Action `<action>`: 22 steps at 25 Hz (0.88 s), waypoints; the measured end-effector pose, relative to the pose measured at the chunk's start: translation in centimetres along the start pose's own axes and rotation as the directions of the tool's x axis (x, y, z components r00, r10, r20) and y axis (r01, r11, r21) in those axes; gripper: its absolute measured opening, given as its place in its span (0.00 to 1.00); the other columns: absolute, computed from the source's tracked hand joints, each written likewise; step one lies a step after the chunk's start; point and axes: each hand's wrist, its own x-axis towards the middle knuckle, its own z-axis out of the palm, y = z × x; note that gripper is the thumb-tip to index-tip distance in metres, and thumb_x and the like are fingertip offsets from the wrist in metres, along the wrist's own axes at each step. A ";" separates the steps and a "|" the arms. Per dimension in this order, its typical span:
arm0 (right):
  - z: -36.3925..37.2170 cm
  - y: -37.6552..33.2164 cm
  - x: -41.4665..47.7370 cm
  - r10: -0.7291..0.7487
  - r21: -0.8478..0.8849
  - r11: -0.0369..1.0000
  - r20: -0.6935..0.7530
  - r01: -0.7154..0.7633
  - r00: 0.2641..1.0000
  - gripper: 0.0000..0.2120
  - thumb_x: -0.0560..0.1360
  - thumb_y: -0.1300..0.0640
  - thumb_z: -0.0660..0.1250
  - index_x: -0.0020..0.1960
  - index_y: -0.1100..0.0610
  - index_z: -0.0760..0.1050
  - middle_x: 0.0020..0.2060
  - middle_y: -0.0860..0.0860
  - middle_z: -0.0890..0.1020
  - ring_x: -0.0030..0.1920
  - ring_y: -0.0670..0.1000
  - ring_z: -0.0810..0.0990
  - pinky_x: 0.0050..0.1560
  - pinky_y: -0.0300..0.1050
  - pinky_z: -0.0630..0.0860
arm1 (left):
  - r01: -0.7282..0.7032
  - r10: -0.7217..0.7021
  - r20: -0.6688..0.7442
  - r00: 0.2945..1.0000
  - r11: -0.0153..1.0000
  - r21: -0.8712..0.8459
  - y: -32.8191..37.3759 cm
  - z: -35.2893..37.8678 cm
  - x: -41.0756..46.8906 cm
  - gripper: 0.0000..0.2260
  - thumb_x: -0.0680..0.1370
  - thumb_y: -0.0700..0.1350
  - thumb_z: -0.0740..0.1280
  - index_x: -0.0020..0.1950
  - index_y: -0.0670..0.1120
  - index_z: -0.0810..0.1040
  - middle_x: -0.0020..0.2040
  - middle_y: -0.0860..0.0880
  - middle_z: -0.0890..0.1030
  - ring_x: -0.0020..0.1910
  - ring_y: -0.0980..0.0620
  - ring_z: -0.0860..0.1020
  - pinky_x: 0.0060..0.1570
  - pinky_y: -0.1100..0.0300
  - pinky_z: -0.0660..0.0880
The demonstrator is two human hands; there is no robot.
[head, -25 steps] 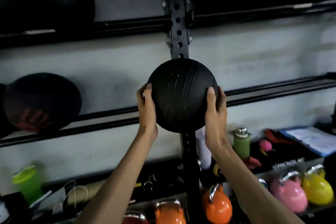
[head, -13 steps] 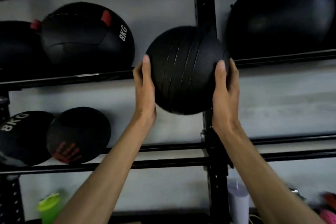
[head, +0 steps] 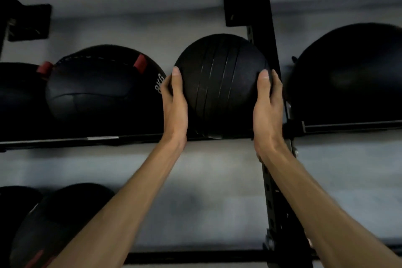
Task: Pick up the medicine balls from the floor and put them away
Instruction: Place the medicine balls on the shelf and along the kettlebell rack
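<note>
left hand: my left hand (head: pixel 175 104) grips the left side of the grooved medicine ball (head: pixel 219 85), thumb up the front, fingers (head: pixel 166 88) curved round the far side, partly hidden.
right hand: my right hand (head: pixel 268 106) does the same on the ball's right side, thumb in front, fingers (head: pixel 276 85) curved round behind.
fingers state: spread wide, both sets holding the ball between them.
ball: black, round, parallel grooves down its face. It sits between my two palms, at the upper shelf rail (head: pixel 102 138). The underside meets the rail just above my wrists; can't tell if its weight rests there.
left of my left fingers: 8KG ball (head: pixel 102 87), black with red tabs, on the same rail, just beside my knuckles; touching or not, can't tell. Another dark ball (head: pixel 17 93) lies beyond it, cut off by the frame edge.
right of my right fingers: upright post (head: pixel 264 35), black, right behind them. Past it a large black ball (head: pixel 352 76) sits on its own rail.
below my forearms: grey wall (head: pixel 206 191). Two lower balls (head: pixel 58 220), dark, sit on a lower shelf under my left arm, well apart from my fingers.
</note>
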 end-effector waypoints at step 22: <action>3.2 11.3 10.7 0.108 -0.531 0.846 0.229 0.031 0.967 0.32 0.81 0.35 0.53 0.78 0.49 0.54 0.73 0.57 0.64 0.72 0.59 0.65 0.64 0.50 0.64 | 0.007 -0.045 0.071 0.997 0.884 0.467 -12.0 0.5 11.1 0.35 0.74 0.72 0.51 0.76 0.55 0.65 0.69 0.45 0.74 0.68 0.44 0.73 0.70 0.42 0.69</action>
